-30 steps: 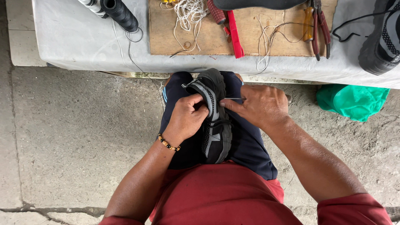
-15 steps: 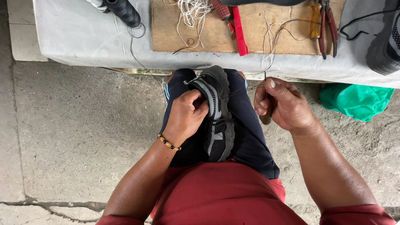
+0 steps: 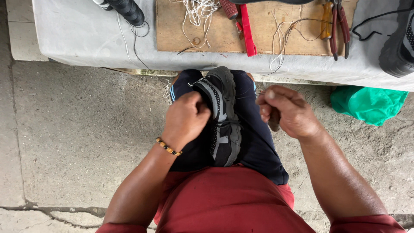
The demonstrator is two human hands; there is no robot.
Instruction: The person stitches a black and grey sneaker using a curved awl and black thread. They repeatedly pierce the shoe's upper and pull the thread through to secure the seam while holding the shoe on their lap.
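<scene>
Looking down from the head camera, I see a black and grey sneaker (image 3: 222,116) lying lengthwise on my lap, sole side turned toward my left, resting on dark navy shorts (image 3: 254,142) with its toe pointing at the bench. My left hand (image 3: 186,121) is closed around the shoe's left side, fingers curled tight against the upper, a beaded bracelet (image 3: 168,147) sitting on that wrist. My right hand (image 3: 286,111) is off the shoe, just to its right, fingers pinched together on a thin thread (image 3: 246,96) that runs taut from the shoe toward the fingertips; whether a needle is in that pinch I cannot tell.

Ahead of my knees stands a bench covered in grey cloth (image 3: 86,39). On it lies a wooden board (image 3: 297,34) with loose white string (image 3: 198,13), a red-handled tool (image 3: 246,26) and pliers (image 3: 338,21). A dark spool (image 3: 125,9) sits at the bench's left, and part of another black shoe (image 3: 399,43) shows at the right edge. A green bag (image 3: 366,103) lies on the concrete floor (image 3: 73,142) under the bench's right end.
</scene>
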